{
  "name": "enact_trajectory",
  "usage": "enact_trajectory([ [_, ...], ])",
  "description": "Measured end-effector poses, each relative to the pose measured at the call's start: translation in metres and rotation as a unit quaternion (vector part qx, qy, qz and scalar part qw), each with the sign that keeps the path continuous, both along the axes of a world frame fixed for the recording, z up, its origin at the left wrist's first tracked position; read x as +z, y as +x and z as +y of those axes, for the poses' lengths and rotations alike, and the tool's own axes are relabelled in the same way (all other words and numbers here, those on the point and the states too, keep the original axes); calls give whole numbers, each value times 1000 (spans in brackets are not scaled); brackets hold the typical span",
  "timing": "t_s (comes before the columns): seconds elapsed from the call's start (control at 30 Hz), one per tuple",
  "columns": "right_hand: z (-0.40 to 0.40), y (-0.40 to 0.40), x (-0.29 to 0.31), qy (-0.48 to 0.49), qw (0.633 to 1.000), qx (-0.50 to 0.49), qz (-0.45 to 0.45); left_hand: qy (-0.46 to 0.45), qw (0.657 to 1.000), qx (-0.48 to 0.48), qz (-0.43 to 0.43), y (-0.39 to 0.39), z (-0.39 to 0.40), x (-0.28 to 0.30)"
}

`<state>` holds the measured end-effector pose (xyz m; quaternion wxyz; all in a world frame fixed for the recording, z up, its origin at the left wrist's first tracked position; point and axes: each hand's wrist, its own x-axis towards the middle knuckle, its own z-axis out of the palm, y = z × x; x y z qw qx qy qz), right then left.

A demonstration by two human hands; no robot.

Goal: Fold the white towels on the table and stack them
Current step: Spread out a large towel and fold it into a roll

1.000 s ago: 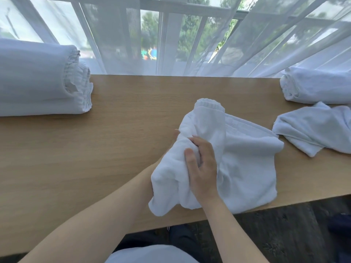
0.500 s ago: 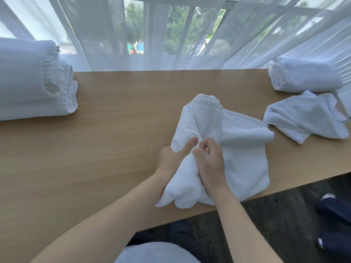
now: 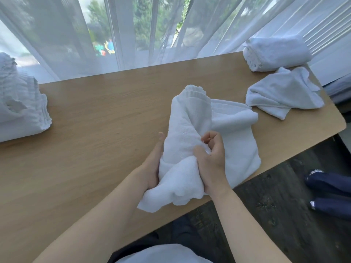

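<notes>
A white towel [image 3: 191, 118] lies bunched on the wooden table [image 3: 98, 114], its lower end hanging past the near edge. My left hand [image 3: 152, 166] cups the towel's left side from underneath, thumb up along the cloth. My right hand [image 3: 210, 158] pinches a fold of the same towel with curled fingers. A stack of folded white towels [image 3: 20, 103] sits at the far left. At the far right, a loosely crumpled towel [image 3: 283, 95] lies in front of a folded one [image 3: 275, 54].
Sheer white curtains [image 3: 152, 31] hang along the table's far edge. The table's right corner [image 3: 341, 126] is rounded. Dark floor lies below to the right, where a person's feet in navy socks [image 3: 330, 192] show.
Both hands have shifted their hold on the towel: the left now cups it from below and the right pinches a fold higher up. The camera view has tilted and swung right.
</notes>
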<state>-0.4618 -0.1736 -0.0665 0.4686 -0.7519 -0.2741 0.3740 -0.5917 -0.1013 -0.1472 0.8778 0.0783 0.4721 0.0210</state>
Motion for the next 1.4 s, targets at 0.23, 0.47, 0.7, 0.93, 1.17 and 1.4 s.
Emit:
enact_trajectory([
  [0.23,-7,4,-2,26,998,-27,-43,26,998,-43,-46,19,7,1],
  [0.47,-9,8,-7,2,992,11,-125,160,985,-70,-11,11,14,29],
  [0.7,-6,1,-11,-16,985,53,-161,383,921,64,-5,-4,35,57],
  [0.93,15,-30,-6,4,976,100,-192,546,822,64,148,-59,58,84],
  [1.17,28,-49,-29,-80,965,128,-214,520,801,-10,297,-116,66,53],
  [1.4,33,-52,-37,-117,956,138,-229,316,860,-2,400,-178,-22,6],
])
